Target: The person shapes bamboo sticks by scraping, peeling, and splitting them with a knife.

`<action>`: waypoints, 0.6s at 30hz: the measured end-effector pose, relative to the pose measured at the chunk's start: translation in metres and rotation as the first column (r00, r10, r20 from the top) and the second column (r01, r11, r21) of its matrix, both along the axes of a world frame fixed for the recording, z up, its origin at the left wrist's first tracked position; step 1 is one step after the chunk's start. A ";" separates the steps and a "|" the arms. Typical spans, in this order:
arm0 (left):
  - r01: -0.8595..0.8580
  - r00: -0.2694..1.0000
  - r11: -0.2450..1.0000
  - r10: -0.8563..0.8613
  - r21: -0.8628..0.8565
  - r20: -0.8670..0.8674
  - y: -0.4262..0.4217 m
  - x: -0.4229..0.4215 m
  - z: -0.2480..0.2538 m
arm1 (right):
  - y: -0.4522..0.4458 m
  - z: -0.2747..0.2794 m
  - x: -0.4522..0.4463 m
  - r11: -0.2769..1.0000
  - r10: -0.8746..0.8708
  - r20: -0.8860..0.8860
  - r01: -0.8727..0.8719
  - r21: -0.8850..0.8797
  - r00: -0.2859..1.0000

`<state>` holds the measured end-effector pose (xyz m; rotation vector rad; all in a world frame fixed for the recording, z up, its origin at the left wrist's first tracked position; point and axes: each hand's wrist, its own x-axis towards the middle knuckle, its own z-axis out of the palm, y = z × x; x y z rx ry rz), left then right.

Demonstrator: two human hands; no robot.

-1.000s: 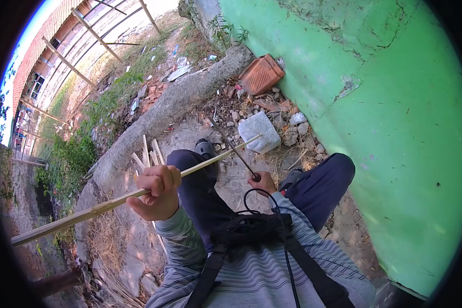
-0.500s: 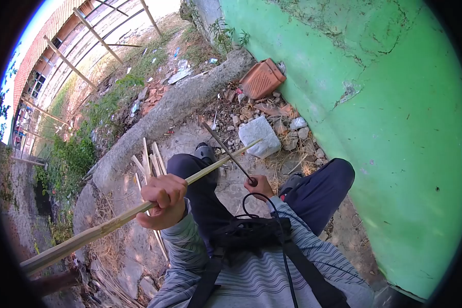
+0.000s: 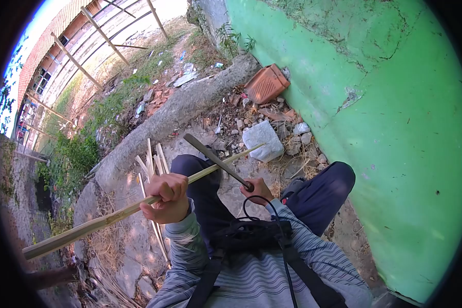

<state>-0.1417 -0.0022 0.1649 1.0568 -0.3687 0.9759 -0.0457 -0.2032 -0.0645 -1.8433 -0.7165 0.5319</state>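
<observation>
My left hand [image 3: 165,197] is wrapped around a long, pale wooden stick [image 3: 95,223]. The stick runs from the lower left, where it is thicker, to a thin tip above a whitish stone block. In my right hand [image 3: 262,191] is the dark handle of a machete [image 3: 210,154], its long blade pointing up and left. The blade crosses the stick beyond my left hand; whether they touch I cannot tell. Beneath and behind my left hand lie several pale split sticks [image 3: 161,158] on the ground.
The whitish block [image 3: 263,141] sits between my feet and some rubble. Near it, an orange clay piece [image 3: 267,83] leans by the green wall [image 3: 395,169] on my right. A low concrete ridge [image 3: 174,108] crosses ahead, with plants and litter beyond. A black cable [image 3: 244,204] loops near my right hand.
The machete has turned so the flat of its blade shows more, and its tip has swung to the left. My left hand keeps its grip on the stick, almost unmoved.
</observation>
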 end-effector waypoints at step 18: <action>-0.114 0.992 0.992 0.110 -0.058 -0.063 -0.021 0.007 0.005 | 0.000 -0.082 0.003 0.953 -0.282 -0.043 0.275 -0.123 0.958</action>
